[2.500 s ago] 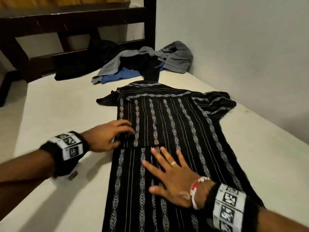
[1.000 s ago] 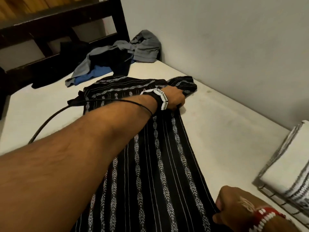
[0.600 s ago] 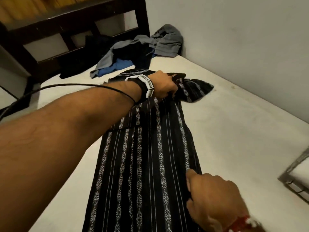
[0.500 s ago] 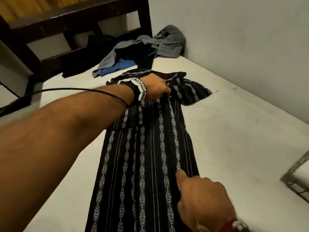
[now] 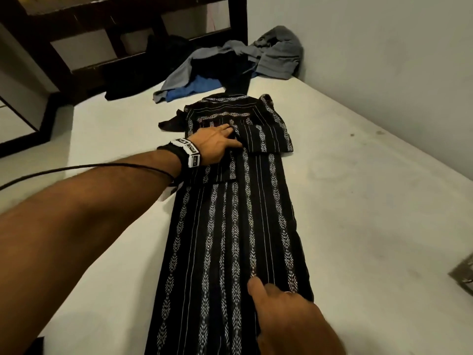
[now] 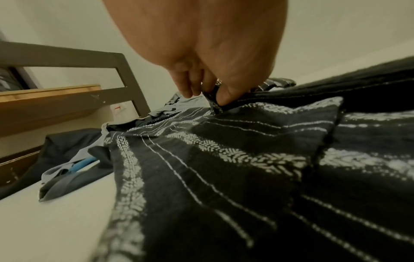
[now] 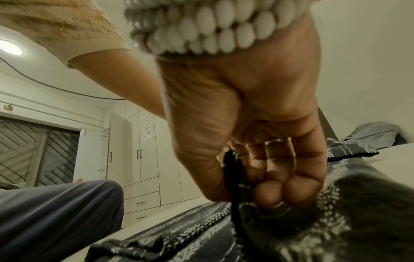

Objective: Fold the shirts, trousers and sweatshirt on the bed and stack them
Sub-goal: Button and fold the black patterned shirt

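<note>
Shirt (image 5: 230, 226) sleeve now folded in, both hands (image 5: 217, 144) pinching fabric.

Right hand (image 5: 294, 321) and striped shirt (image 5: 230, 239) cut off at bottom edge.

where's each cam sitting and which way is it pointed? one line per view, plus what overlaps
Head: on the head, looking down the bed toward the footboard; both forearms, left hand, right hand on the striped shirt.
Left wrist: under the wrist, looking along the fingers pinching shirt fabric, unfolded clothes pile beyond.
Right wrist: under the wrist, looking at curled fingers gripping the hem; bracelet, a knee.
Shared: the shirt everywhere.
</note>
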